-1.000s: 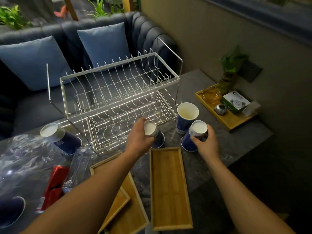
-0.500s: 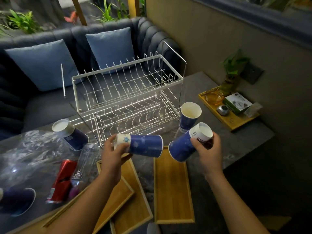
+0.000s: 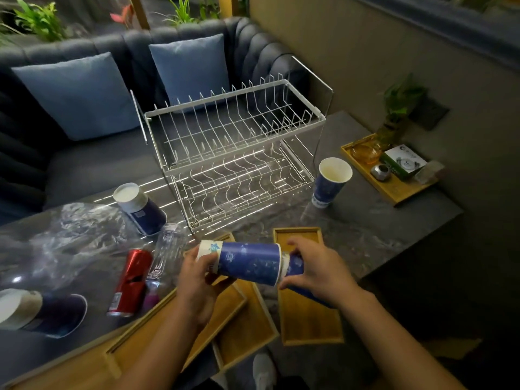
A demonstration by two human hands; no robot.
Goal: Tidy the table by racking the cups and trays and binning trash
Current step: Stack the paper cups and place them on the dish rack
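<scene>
My left hand (image 3: 197, 280) grips a blue paper cup (image 3: 247, 261) lying sideways, its mouth facing right. My right hand (image 3: 318, 270) holds a second blue cup (image 3: 295, 270) whose base is pushed into that mouth. Both hover above the wooden trays (image 3: 308, 319) at the table's front. A white two-tier wire rack (image 3: 233, 153) stands behind, with nothing on it. One cup (image 3: 330, 181) stands upright right of the rack. Another cup (image 3: 140, 208) stands upside down left of it. A third (image 3: 42, 311) lies at far left. A red can (image 3: 130, 281) lies by a clear plastic bottle (image 3: 164, 253).
Crumpled clear plastic (image 3: 56, 243) covers the table's left part. A wooden tray (image 3: 394, 190) at the right holds a small box, a glass dish and a plant. A dark sofa with blue cushions (image 3: 81, 94) runs behind the table. Stacked trays (image 3: 239, 325) sit below my left wrist.
Both hands lifted their cups off the table, turned them sideways and brought them together; the right cup now sits partly inside the left one. The camera moved closer.
</scene>
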